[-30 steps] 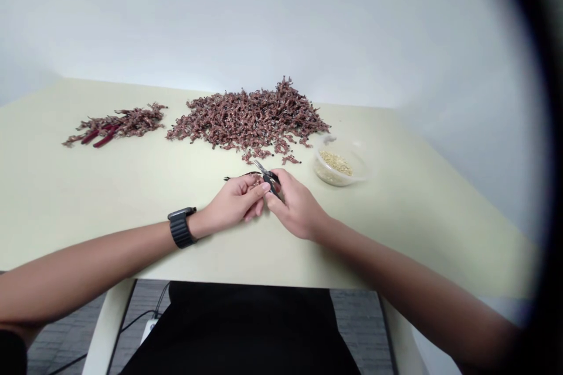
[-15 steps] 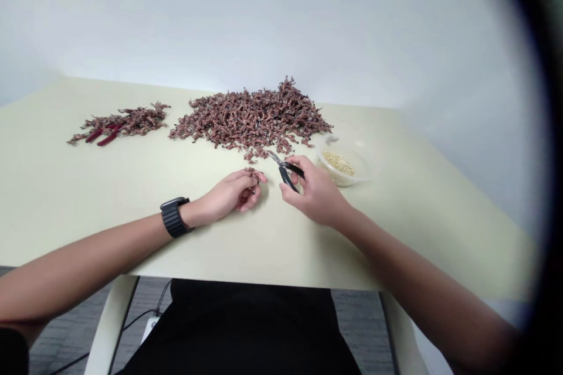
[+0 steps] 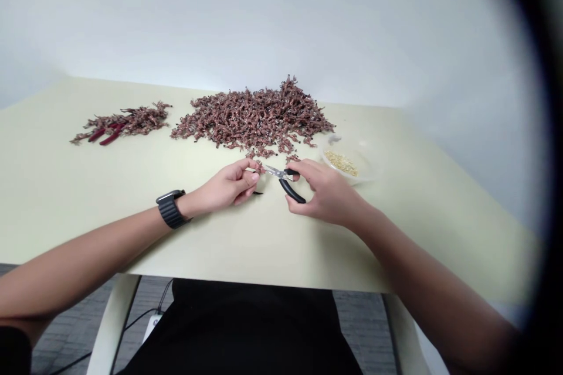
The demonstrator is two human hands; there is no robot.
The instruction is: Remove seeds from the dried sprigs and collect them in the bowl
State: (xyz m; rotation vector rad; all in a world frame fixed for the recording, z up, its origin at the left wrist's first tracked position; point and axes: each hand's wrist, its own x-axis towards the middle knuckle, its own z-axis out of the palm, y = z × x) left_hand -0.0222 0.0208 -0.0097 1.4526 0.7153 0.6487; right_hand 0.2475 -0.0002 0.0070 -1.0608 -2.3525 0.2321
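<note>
My left hand (image 3: 229, 183), with a black watch on its wrist, rests on the pale table (image 3: 132, 199) and pinches a small reddish-brown piece (image 3: 257, 169) between thumb and fingers. In my right hand (image 3: 325, 190) are black-handled pliers (image 3: 284, 179), whose metal jaws point left and meet that piece. Both hands lie just in front of a large heap of the same reddish-brown pieces (image 3: 255, 117).
A clear plastic bowl (image 3: 352, 159) with small pale bits stands right of my right hand. At the far left lies a smaller heap of reddish pieces (image 3: 132, 120) with red-handled pliers (image 3: 105, 135) on it. A white wall rises behind the table.
My right hand first drew the pliers away to the right, then brought the jaws back to the piece in my left hand. My left hand shifted slightly forward.
</note>
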